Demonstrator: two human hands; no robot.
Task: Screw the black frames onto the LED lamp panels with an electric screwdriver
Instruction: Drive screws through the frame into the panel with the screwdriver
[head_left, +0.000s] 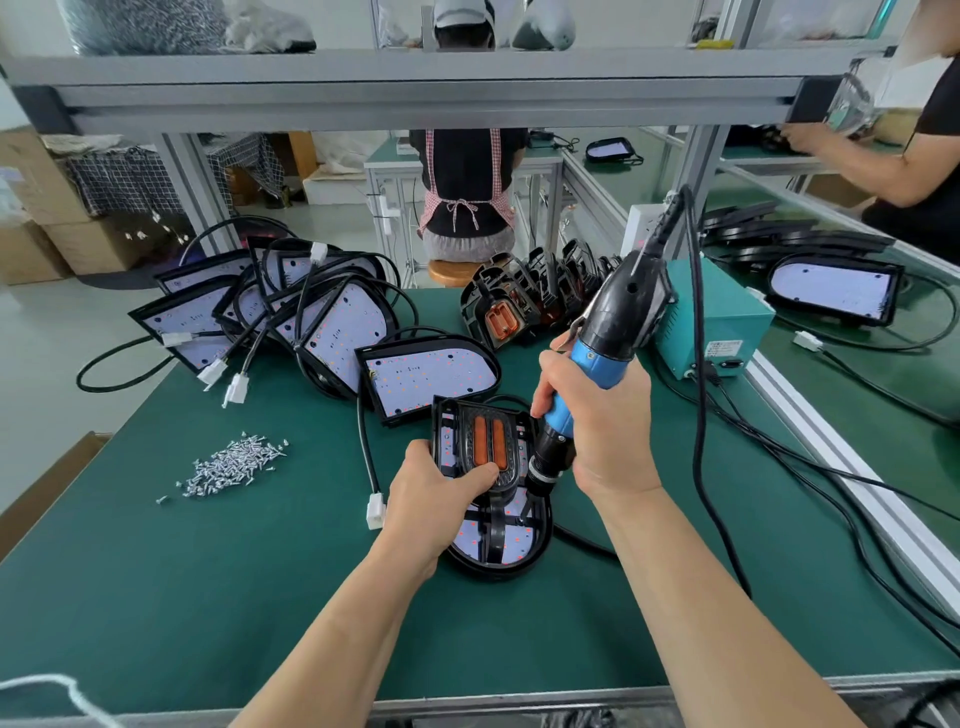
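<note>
Frame (488, 451): one, atop one lamp panel (519, 545), left hand (441, 493) gripping its near-left edge.
Screwdriver (608, 338): one, right hand (597, 415) wrapped round it, nose at frame's right edge.
Screws (234, 465): one pile, left on counter (208, 597).

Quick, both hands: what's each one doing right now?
Left hand: holds the black frame on the lamp panel.
Right hand: grips the electric screwdriver.
</note>
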